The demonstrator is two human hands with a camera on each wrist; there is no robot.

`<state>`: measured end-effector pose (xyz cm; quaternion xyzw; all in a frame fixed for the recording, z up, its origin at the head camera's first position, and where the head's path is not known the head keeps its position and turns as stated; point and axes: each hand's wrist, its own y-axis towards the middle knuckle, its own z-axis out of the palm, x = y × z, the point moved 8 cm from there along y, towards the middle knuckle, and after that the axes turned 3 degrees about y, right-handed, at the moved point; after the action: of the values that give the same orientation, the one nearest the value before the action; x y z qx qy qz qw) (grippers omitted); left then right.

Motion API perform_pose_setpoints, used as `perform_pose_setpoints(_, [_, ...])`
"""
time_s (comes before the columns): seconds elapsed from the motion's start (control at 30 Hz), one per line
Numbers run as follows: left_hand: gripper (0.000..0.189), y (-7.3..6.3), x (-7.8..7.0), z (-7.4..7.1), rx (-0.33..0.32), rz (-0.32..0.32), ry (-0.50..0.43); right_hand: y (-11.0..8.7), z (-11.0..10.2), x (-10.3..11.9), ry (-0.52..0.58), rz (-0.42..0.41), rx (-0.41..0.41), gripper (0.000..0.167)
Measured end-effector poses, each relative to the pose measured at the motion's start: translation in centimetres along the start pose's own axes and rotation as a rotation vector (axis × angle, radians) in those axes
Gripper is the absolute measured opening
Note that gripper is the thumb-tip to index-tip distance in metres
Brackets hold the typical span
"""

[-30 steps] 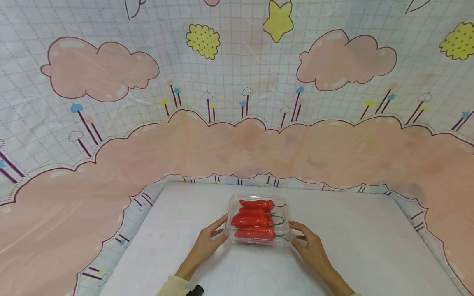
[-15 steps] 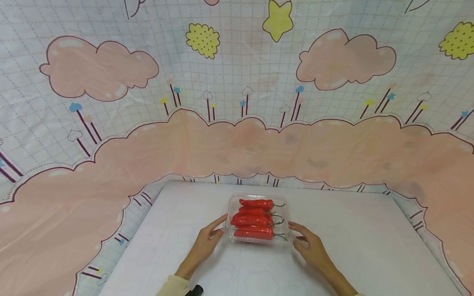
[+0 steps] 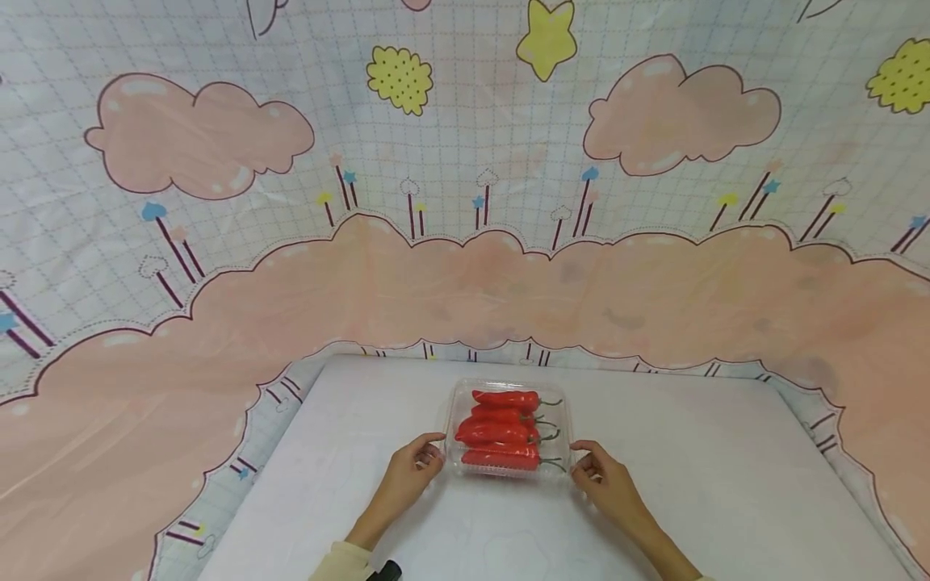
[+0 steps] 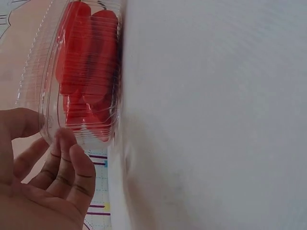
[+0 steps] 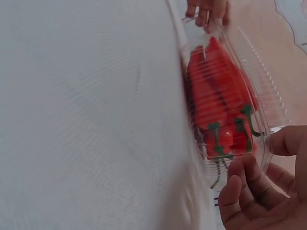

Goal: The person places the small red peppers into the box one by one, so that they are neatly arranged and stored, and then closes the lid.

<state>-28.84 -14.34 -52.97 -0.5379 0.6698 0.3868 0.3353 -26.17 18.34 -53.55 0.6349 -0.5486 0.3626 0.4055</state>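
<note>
A clear plastic clamshell box (image 3: 460, 394) with a lid sits toward the back of the white table. Several red chilli peppers (image 3: 500, 434) with green stems lie side by side inside, stems to the right. My left hand (image 3: 405, 478) pinches the box's left edge near its front corner; in the left wrist view the thumb is at the rim and the fingers curl by the wall. At the right edge, my right hand (image 3: 612, 487) holds the rim the same way. The right wrist view shows the pepper stems (image 5: 216, 133) near this hand.
White covering (image 3: 508, 541) spreads over the tabletop. Behind and beside it hangs a patterned cloth (image 3: 465, 290) with pink clouds and yellow shapes. A black cylindrical object (image 3: 388, 570) shows next to the left sleeve (image 3: 341, 562).
The fingers of both hands have curled in more at the box's sides, and the left fingertips have come down along its edge. The box and peppers stay almost in place.
</note>
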Motion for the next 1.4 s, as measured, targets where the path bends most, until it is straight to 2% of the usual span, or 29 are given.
perform_pose_setpoints(0.1, [0.033,-0.1,0.2,0.0,0.026,-0.036,-0.014,0.1,0.6,-0.3,0.042,0.051,0.087,0.037])
perform_pose_setpoints(0.23, [0.032,-0.2,0.5,0.0,0.05,-0.056,-0.034,0.2,1.4,-0.5,0.104,0.106,0.163,0.039])
perform_pose_setpoints(0.4, [0.032,-0.4,1.0,0.1,0.07,-0.103,-0.085,0.1,2.1,-0.9,0.19,0.162,0.208,0.042])
perform_pose_setpoints(0.57, [0.034,-0.8,1.4,0.1,0.072,-0.111,-0.122,-0.3,2.9,-1.3,0.261,0.21,0.245,0.046])
perform_pose_setpoints(0.73, [0.034,-1.1,1.4,-0.1,0.069,-0.139,-0.113,-0.7,3.1,-1.2,0.3,0.236,0.233,0.047])
perform_pose_setpoints(0.9, [0.035,-1.2,1.3,0.1,0.06,-0.179,-0.099,-0.9,2.8,-1.3,0.298,0.249,0.176,0.048])
perform_pose_setpoints(1.07, [0.034,-1.1,1.3,0.5,0.055,-0.191,-0.126,-0.8,2.5,-1.5,0.292,0.273,0.121,0.047])
perform_pose_setpoints(1.2, [0.035,-1.0,1.2,0.8,0.043,-0.184,-0.105,-0.8,2.3,-1.6,0.278,0.279,0.095,0.045])
perform_pose_setpoints(1.27, [0.034,-1.0,0.8,0.8,0.034,-0.179,-0.1,-0.7,2.1,-1.7,0.272,0.279,0.087,0.044])
perform_pose_setpoints(1.4, [0.031,-1.4,-1.2,0.1,0.024,-0.148,-0.089,-0.6,1.6,-1.7,0.223,0.268,0.04,0.044])
